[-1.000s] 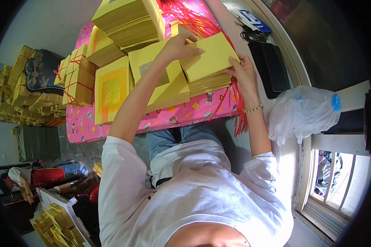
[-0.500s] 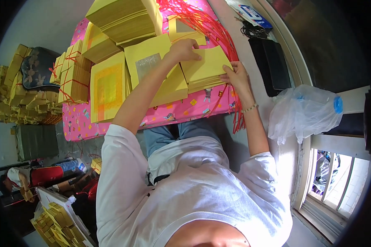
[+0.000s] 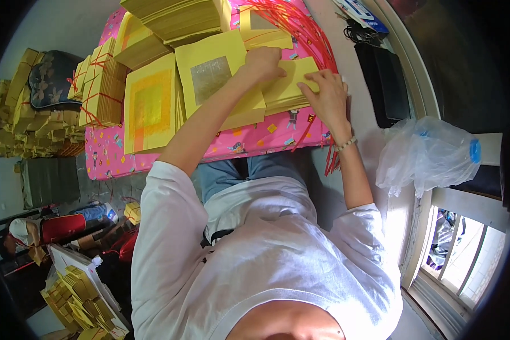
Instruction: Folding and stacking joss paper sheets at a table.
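A small stack of plain yellow paper sheets (image 3: 293,82) lies on the pink patterned tablecloth (image 3: 209,161), between my two hands. My left hand (image 3: 262,63) has its fingers curled over the stack's far left part. At the right end, my right hand (image 3: 327,96) grips the stack, thumb on top and fingers along the far right edge. To the left lies a larger yellow paper stack with a silver square (image 3: 211,79). Beyond it is another yellow stack with an orange and gold square (image 3: 151,107). The undersides of my left fingers are hidden.
Red ties (image 3: 300,31) hang over the table's right side. Tall yellow paper piles (image 3: 181,22) and red-tied bundles (image 3: 102,85) stand at the back and left. A black case (image 3: 382,85) and a clear plastic bag (image 3: 428,156) are on the right. Another person (image 3: 51,229) is at lower left.
My right hand has moved farther over the small stack's right end, and its fingers have come forward. My left hand stays at the left part. The stack sits slightly askew compared with before.
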A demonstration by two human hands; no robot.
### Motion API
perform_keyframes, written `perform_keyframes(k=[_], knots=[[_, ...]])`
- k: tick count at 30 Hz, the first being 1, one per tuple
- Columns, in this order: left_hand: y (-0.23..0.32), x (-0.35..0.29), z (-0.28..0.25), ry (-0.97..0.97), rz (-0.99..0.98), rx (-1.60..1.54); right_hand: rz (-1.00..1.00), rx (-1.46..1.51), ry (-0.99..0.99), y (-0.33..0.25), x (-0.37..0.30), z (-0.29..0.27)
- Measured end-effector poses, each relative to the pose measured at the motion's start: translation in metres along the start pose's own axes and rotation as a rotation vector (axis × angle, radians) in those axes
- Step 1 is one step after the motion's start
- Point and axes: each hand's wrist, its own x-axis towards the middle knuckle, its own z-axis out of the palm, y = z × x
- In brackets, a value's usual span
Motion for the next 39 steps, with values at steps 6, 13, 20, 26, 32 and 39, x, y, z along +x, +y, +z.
perform_keyframes(k=[6,13,20,26,32,39], knots=[[-0.002,-0.026,-0.014,0.348,0.123,0.089,0.081,0.034,-0.178,0.005,-0.001,0.007],[0.000,-0.118,-0.054,0.256,0.094,-0.422,0.035,0.117,-0.023,0.005,0.007,0.003],[0.008,-0.170,-0.038,0.407,0.042,-0.327,-0.072,0.286,0.157,-0.024,0.011,-0.014],[0.005,-0.174,-0.024,0.426,-0.028,-0.412,-0.059,0.443,0.152,-0.044,-0.007,-0.013],[-0.005,-0.175,-0.003,0.574,-0.164,-0.793,0.011,0.601,0.024,-0.071,-0.030,-0.009],[-0.001,-0.176,0.000,0.599,-0.220,-1.016,-0.010,0.650,-0.025,-0.089,-0.032,0.002]])
